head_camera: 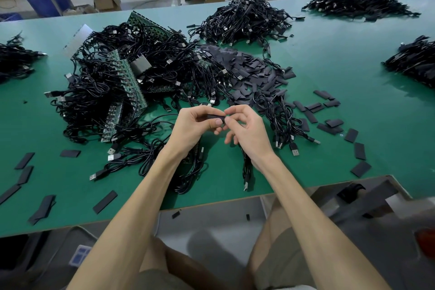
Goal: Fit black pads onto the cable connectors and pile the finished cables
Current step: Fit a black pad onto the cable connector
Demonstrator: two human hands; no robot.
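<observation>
Black pad (214,116) held between both hands, above the near side of the green table (353,66).
Small, matte and dark, it sits in the curled fingers and thumb of the left hand (195,126). The right hand (248,128) pinches its end, other fingers loosely bent. Behind lie glossy tangled cables (98,92) and a heap of loose pads (244,66).

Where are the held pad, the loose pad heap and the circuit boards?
Held pad (215,117), head view, its middle.
Loose pad heap (244,66), head view, centre.
Circuit boards (133,85), head view, green strip.
</observation>
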